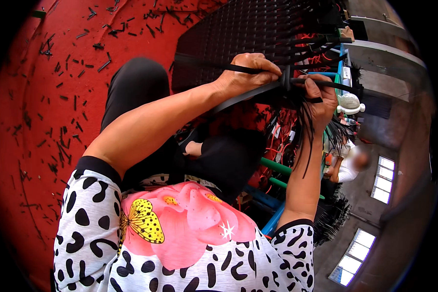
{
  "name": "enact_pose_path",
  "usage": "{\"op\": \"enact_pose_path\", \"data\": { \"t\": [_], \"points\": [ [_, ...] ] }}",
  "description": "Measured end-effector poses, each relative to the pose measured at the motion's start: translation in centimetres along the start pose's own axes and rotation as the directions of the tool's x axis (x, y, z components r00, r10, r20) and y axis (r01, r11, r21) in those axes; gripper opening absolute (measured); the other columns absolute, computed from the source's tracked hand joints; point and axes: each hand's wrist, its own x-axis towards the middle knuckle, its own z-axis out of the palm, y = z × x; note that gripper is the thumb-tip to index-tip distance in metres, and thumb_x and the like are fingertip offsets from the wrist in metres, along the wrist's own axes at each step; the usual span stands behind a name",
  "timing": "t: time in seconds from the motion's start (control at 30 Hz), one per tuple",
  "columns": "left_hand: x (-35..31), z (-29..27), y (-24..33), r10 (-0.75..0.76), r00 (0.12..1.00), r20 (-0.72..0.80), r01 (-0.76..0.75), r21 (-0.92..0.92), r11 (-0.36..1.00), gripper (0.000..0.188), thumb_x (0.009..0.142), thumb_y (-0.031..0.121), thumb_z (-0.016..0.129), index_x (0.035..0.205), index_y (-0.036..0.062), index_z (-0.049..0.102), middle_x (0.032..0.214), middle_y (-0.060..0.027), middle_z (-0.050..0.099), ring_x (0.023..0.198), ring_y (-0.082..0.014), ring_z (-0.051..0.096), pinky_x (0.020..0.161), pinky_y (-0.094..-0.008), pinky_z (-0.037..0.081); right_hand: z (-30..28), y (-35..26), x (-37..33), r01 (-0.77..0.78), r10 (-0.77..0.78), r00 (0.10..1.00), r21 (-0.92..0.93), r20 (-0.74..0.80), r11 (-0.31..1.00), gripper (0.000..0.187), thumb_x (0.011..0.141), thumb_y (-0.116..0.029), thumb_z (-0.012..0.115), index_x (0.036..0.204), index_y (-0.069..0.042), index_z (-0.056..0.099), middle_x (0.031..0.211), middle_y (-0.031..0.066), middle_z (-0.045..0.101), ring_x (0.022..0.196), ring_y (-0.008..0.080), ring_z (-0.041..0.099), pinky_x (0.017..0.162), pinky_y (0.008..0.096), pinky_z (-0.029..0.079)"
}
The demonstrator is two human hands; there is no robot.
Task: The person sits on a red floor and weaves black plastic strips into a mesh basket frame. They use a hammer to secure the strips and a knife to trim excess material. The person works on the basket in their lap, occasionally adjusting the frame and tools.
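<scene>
My left hand is closed around a flat black plastic strip that runs across the lower edge of a dark woven panel. My right hand pinches the same strip just to the right, where several black strips hang down in a loose bundle. The two hands sit close together at the edge of the weave. More strip ends stick out to the right of the panel.
The red floor on the left is littered with short black strip offcuts. Green and blue frame tubes lie below the hands. Another person sits at the right. A white fan stands behind my right hand.
</scene>
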Motion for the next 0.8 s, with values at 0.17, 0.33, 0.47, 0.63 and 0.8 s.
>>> {"op": "enact_pose_path", "data": {
  "t": [0.17,0.33,0.47,0.63,0.8],
  "points": [
    [0.4,-0.6,1.2,-0.04,0.998,0.038,0.043,-0.075,0.996,0.013,0.076,0.011,0.066,0.087,0.0043,0.069,0.074,-0.0085,0.063,0.066,-0.0175,0.059,0.061,-0.0298,0.048,0.0,-0.8,0.0,0.079,-0.058,0.99,-0.167,0.125,0.983,0.005,0.081,0.002,0.061,0.084,0.001,0.058,0.078,0.0037,0.059,0.07,0.0098,0.057,0.068,0.02,0.046],
    [0.5,-1.2,3.1,-0.418,0.875,0.246,0.479,-0.307,0.822,0.01,0.082,0.01,0.063,0.087,0.0023,0.065,0.071,0.0011,0.058,0.065,-0.0051,0.05,0.059,-0.0212,0.041,-0.2,-0.7,-0.1,0.137,-0.103,0.979,-0.188,0.178,0.973,0.008,0.078,0.005,0.062,0.084,0.0,0.058,0.079,0.0026,0.056,0.072,0.0081,0.052,0.068,0.0201,0.042],
    [0.8,-1.6,2.8,-0.44,0.852,0.284,0.516,-0.309,0.799,0.01,0.083,0.013,0.063,0.085,0.0031,0.063,0.07,0.0034,0.056,0.065,-0.0026,0.049,0.058,-0.0188,0.04,-0.6,-0.8,0.3,0.138,-0.099,0.971,-0.171,0.218,0.976,0.008,0.078,0.003,0.063,0.085,0.0,0.059,0.081,0.0018,0.056,0.073,0.0076,0.052,0.068,0.0203,0.042],
    [1.2,-2.3,2.7,-0.455,0.823,0.341,0.558,-0.333,0.76,0.011,0.084,0.017,0.062,0.084,0.0059,0.063,0.068,0.0071,0.054,0.061,-0.0004,0.044,0.055,-0.0178,0.035,0.0,-0.5,-0.2,0.154,-0.144,0.987,-0.151,0.071,0.976,0.007,0.08,-0.001,0.063,0.085,0.001,0.059,0.081,0.0005,0.056,0.072,0.0069,0.051,0.068,0.0196,0.041],
    [1.5,-2.8,2.9,-0.47,0.808,0.356,0.578,-0.323,0.75,0.014,0.083,0.02,0.063,0.085,0.0061,0.065,0.067,0.0062,0.053,0.06,-0.001,0.044,0.054,-0.0182,0.035,-0.1,-1.1,0.5,0.098,-0.062,0.984,-0.216,0.164,0.972,0.006,0.081,-0.002,0.063,0.081,0.002,0.06,0.079,0.0008,0.056,0.07,0.0065,0.051,0.065,0.0189,0.04]
  ]
}}
